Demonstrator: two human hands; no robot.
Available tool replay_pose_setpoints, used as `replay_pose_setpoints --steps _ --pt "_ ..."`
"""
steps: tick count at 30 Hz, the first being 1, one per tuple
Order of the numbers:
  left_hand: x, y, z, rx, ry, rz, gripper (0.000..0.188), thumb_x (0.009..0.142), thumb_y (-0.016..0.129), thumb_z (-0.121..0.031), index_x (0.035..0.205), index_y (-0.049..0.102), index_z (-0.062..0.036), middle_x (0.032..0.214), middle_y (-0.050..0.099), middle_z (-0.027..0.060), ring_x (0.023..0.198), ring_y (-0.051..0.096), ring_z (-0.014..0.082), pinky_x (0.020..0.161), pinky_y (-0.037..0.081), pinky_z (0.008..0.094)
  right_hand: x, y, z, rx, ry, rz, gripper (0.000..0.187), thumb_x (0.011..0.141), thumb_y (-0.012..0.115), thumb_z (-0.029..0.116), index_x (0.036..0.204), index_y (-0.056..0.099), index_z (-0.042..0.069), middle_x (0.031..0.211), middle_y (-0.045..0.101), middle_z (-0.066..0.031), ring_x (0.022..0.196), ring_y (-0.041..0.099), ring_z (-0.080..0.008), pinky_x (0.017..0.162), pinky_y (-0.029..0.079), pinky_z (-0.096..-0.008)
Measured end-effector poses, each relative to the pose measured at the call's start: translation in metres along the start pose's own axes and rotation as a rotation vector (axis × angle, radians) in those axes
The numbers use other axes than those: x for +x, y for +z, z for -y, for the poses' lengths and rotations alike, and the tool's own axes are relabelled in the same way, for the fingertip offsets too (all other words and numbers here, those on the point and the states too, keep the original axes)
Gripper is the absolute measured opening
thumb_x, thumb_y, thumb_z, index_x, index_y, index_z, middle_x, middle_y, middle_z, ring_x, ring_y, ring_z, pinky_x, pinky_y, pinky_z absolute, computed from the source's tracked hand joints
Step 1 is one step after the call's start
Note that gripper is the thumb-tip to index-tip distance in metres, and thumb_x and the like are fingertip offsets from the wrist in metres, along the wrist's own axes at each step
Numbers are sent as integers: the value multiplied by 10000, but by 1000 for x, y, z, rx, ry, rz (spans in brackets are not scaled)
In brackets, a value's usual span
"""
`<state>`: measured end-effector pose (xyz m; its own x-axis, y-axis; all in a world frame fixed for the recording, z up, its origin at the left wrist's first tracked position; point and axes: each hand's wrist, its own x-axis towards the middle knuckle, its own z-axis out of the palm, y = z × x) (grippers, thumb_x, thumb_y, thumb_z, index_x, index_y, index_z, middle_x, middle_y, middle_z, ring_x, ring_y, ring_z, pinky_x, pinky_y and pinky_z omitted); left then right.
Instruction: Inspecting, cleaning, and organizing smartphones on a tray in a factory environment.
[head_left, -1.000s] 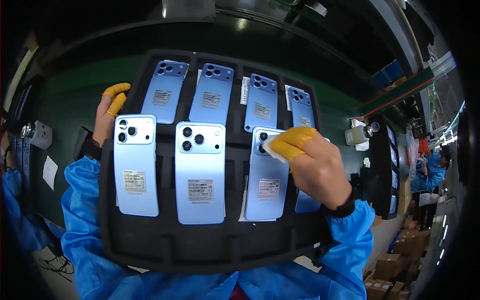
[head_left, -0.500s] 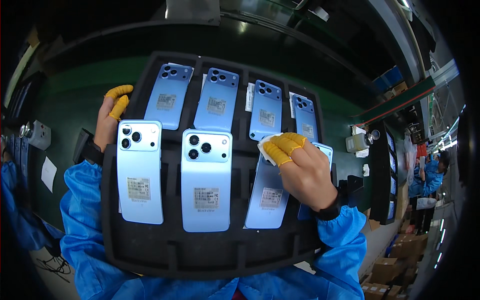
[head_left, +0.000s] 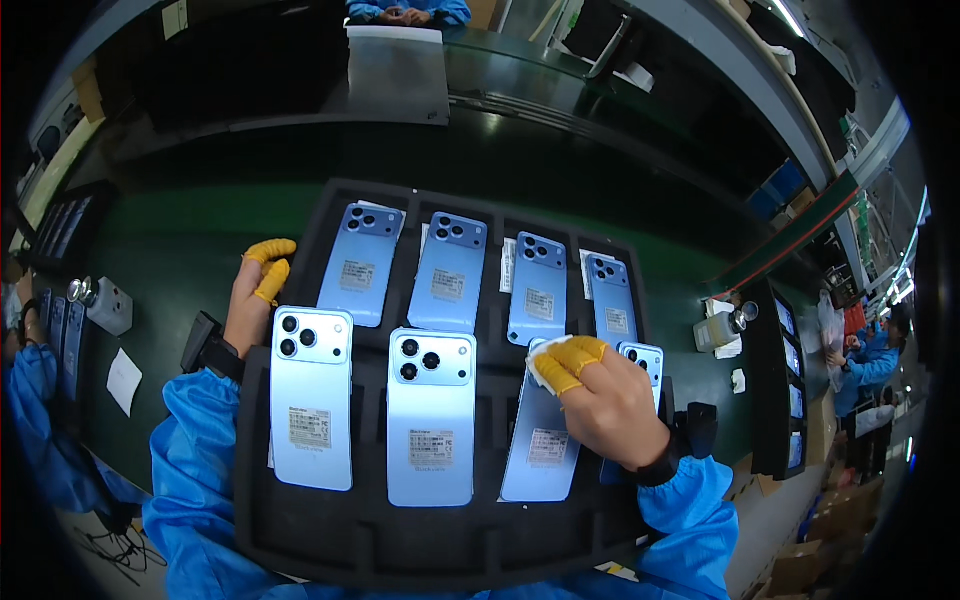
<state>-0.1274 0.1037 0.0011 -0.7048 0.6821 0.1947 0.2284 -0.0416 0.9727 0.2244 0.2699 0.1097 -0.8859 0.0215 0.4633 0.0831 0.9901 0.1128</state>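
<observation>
A black foam tray (head_left: 420,545) holds two rows of light-blue phones, backs up, each with a printed label. My right hand (head_left: 615,405), in yellow finger cots, pinches a folded white wipe (head_left: 538,368). It presses the wipe on the camera end of the near-row phone (head_left: 540,470), third from the left; the fingers hide its lenses. The rightmost near phone (head_left: 645,360) is partly behind that hand. My left hand (head_left: 250,300), also in yellow finger cots, curls its fingers at the tray's left edge, beside the leftmost near phone (head_left: 312,390).
Bottles with metal tops stand on the green bench at left (head_left: 108,305) and right (head_left: 715,332). A white paper (head_left: 124,382) lies at left. More phone trays (head_left: 785,380) sit at right. Co-workers in blue (head_left: 880,365) are at right, far side and left edge.
The whole view has tilted up, so the tray and both hands sit lower in it and a far co-worker's hands show. My right hand keeps the wipe at the same phone's camera end.
</observation>
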Motion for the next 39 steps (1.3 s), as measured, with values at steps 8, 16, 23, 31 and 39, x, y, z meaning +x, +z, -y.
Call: replay_pose_setpoints --steps 8,16,23,31,39 --pt "1 -1 4 6 -68 -18 274 941 496 -157 1173 570 -31 1112 557 65 943 534 144 829 424 238 -9 -6 2 -3 31 16 173 639 698 -1 810 678 -12 821 640 -128 719 610 -239 627 531 -304" --pt "6 -2 7 65 12 8 259 944 488 -130 1170 577 -39 1098 542 66 927 526 138 808 414 219 -11 -9 -1 -22 61 45 188 597 681 -7 786 676 1 750 611 -105 684 593 -235 594 521 -307" --pt "6 -7 10 49 -45 20 257 943 489 -125 1167 575 -34 1084 543 58 940 530 139 830 427 232 -12 -16 -1 -12 50 48 164 578 674 -3 740 655 9 698 577 -87 610 569 -229 524 499 -308" --pt "2 0 8 -95 -66 -1 275 937 480 -124 1182 567 -33 1126 546 75 947 542 157 836 432 236 -12 -15 -3 -8 106 66 149 617 678 -1 764 659 10 751 609 -95 661 593 -226 575 516 -298" --pt "8 -4 17 -69 -50 1 272 945 465 -107 1188 562 -35 1099 554 43 841 495 106 764 416 211 -3 9 -11 4 4 -70 194 686 682 8 879 689 1 899 657 -117 785 621 -231 712 532 -310"
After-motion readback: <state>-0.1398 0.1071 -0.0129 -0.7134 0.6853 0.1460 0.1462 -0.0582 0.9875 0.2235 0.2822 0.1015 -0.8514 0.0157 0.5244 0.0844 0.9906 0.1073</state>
